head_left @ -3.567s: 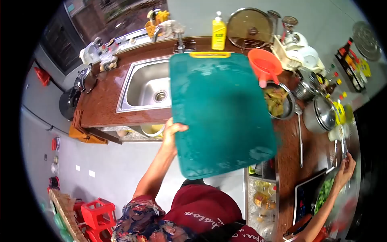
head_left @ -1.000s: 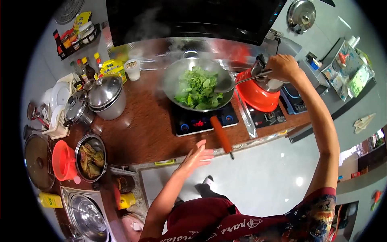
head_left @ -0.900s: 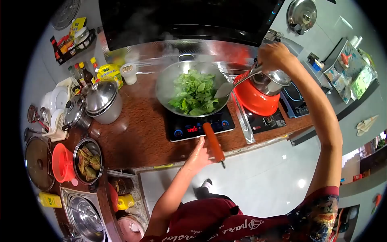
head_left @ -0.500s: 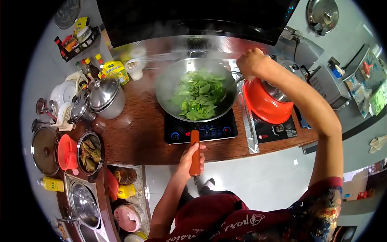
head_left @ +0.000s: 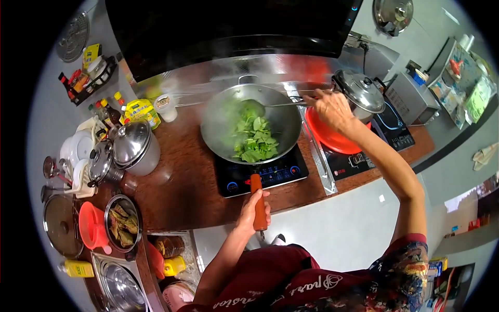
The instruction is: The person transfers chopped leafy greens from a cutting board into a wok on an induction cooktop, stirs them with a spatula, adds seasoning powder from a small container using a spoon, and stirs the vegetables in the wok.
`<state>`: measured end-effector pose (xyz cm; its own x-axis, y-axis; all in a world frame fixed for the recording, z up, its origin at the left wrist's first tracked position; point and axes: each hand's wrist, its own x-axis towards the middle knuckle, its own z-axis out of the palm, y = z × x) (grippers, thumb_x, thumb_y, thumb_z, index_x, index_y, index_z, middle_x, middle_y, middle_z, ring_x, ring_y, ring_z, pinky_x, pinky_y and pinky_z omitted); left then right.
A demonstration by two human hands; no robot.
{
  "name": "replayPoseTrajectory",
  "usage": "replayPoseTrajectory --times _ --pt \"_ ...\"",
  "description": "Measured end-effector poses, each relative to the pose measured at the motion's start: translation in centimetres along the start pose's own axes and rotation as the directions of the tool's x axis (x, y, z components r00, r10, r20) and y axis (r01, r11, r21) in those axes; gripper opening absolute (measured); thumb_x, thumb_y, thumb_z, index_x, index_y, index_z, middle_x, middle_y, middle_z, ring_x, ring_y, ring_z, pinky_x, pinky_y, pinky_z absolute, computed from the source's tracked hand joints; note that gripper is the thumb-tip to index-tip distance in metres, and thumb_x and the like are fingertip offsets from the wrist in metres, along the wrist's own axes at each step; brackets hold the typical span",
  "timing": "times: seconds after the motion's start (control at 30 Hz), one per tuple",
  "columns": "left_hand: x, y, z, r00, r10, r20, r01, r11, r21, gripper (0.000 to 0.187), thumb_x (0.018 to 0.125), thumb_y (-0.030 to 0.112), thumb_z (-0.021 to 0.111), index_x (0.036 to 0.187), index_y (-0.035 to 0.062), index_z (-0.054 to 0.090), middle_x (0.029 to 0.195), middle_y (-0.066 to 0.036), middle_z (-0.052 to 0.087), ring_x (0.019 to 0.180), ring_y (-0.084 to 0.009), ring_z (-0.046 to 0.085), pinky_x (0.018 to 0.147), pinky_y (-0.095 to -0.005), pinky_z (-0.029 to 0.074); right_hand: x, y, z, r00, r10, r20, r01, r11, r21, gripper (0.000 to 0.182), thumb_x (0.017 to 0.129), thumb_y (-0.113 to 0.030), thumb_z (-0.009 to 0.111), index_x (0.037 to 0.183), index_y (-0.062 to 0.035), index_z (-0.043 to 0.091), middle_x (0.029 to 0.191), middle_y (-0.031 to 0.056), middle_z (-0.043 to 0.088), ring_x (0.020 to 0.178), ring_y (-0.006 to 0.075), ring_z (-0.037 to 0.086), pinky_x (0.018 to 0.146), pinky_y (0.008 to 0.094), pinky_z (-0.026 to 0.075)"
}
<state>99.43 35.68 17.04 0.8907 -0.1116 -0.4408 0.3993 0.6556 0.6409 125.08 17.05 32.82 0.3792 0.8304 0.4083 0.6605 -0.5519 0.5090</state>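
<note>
A steel wok (head_left: 286,122) sits on a lit induction cooker (head_left: 228,174), with steam rising from it. Chopped leafy greens (head_left: 256,138) lie in the wok, mostly in its middle and lower part. My left hand (head_left: 253,210) is wrapped around the wok's orange-brown handle (head_left: 258,190). Right of the wok, my right hand (head_left: 330,107) grips the end of a long-handled metal ladle (head_left: 280,105). Its rounded head rests among the greens at the wok's upper middle, partly veiled by steam.
A red basin (head_left: 327,135) and a lidded pot (head_left: 361,93) stand right of the wok. On the left are another lidded pot (head_left: 138,148), seasoning bottles (head_left: 109,112), a white tub (head_left: 166,108) and a bowl of brown leaves (head_left: 123,223). The range hood (head_left: 223,31) hangs above.
My right hand has lowered and turned, bringing the ladle's head leftward across the wok into the greens. The greens have shifted and bunched. My left hand keeps its hold; the camera view has tilted.
</note>
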Motion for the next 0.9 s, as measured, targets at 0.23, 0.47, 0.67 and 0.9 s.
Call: replayPoseTrajectory --times 0.23,0.47,0.67,0.9 --pt "0.0 -0.2 0.4 1.000 0.025 0.002 -0.025 0.996 -0.085 0.042 0.090 0.044 0.050 0.108 0.0056 0.046 0.059 -0.007 0.050 0.041 -0.0175 0.049 0.039 -0.0308 0.043 -4.9 -7.1 -6.9 0.969 -0.030 0.247 -0.006 0.989 0.146 0.059 0.072 -0.001 0.056 0.129 -0.0144 0.049 0.101 0.0099 0.052 0.070 0.0242 0.059 0.054 0.0313 0.051" --pt "-0.1 0.0 0.4 0.999 0.035 0.006 -0.034 0.996 -0.087 0.040 0.091 0.042 0.049 0.108 0.0058 0.045 0.059 -0.007 0.050 0.040 -0.0180 0.050 0.038 -0.0308 0.043 -7.4 -8.0 -14.6 0.685 0.052 0.727 -0.184 0.978 0.104 0.061 0.076 -0.004 0.053 0.133 -0.0224 0.045 0.092 0.0105 0.055 0.063 0.0220 0.061 0.054 0.0326 0.050" --pt "0.0 0.1 0.6 1.000 0.022 -0.007 -0.023 0.997 -0.071 0.039 0.092 0.041 0.048 0.108 0.0060 0.045 0.059 -0.008 0.050 0.040 -0.0183 0.050 0.038 -0.0312 0.043 -6.7 -7.6 -16.4 0.681 0.084 0.727 -0.259 0.957 0.133 0.060 0.081 -0.005 0.048 0.138 -0.0245 0.039 0.086 0.0109 0.056 0.063 0.0217 0.062 0.056 0.0356 0.051" --pt "-0.1 -0.1 0.2 1.000 0.022 -0.014 -0.023 0.997 -0.075 0.038 0.092 0.040 0.048 0.108 0.0066 0.046 0.059 -0.008 0.051 0.039 -0.0182 0.049 0.037 -0.0316 0.042 -4.4 -11.0 -7.0 0.843 0.109 0.527 -0.196 0.974 0.111 0.057 0.080 -0.003 0.050 0.135 -0.0054 0.039 0.086 0.0168 0.060 0.068 0.0227 0.065 0.055 0.0292 0.052"
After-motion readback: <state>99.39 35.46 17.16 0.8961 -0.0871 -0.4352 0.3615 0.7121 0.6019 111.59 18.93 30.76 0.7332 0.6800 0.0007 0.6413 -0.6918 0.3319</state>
